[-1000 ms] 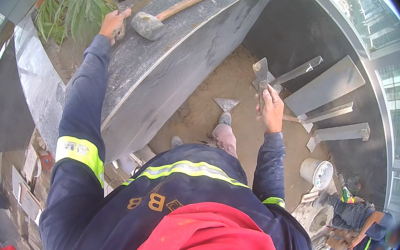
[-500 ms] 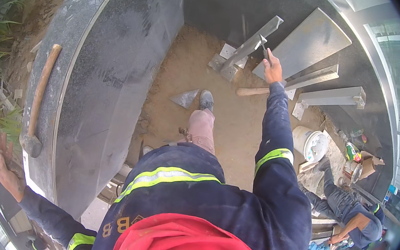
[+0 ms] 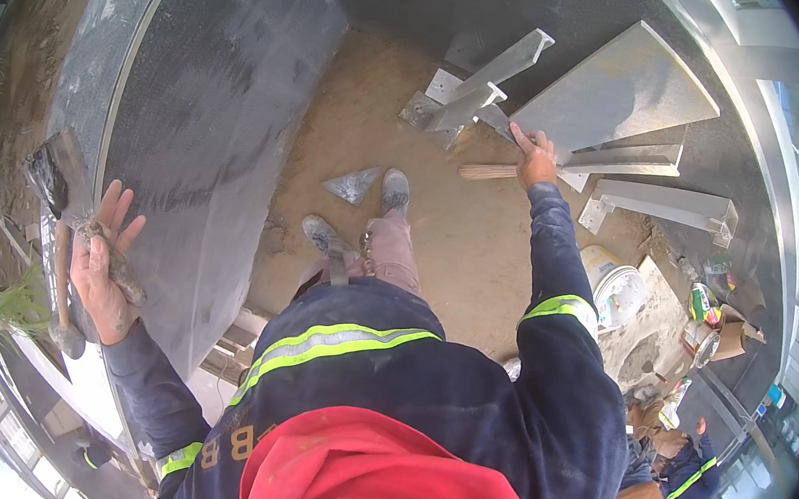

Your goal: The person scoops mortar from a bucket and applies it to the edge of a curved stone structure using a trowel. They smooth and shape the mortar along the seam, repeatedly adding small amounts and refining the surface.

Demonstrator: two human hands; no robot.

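Observation:
My left hand (image 3: 110, 277) is raised over the dark stone wall's ledge at the left, thumb and palm around the dusty handle of a broad scraper (image 3: 60, 173), its other fingers spread. The scraper's dark, smeared blade points away from me. Near the hand, a hammer (image 3: 61, 281) with a wooden handle lies on the ledge. My right hand (image 3: 536, 162) reaches far forward, closed on a small trowel (image 3: 494, 118) with the index finger stretched along it. The trowel's blade is beside an upright metal bracket (image 3: 469, 107); whether they touch, I cannot tell.
Another metal bracket (image 3: 668, 204) and a stone slab (image 3: 622, 92) lean at the far right. A wooden handle (image 3: 488, 171) lies below them. At right stand a white bucket (image 3: 619, 297) and a cardboard box (image 3: 733, 340). A triangular stone piece (image 3: 352, 185) lies by my boots. A co-worker (image 3: 666, 487) crouches lower right.
My left hand has swung inward and turned palm up with the scraper. My right hand has lowered slightly, the trowel tilting left. My left boot has come into view; the co-worker has shifted.

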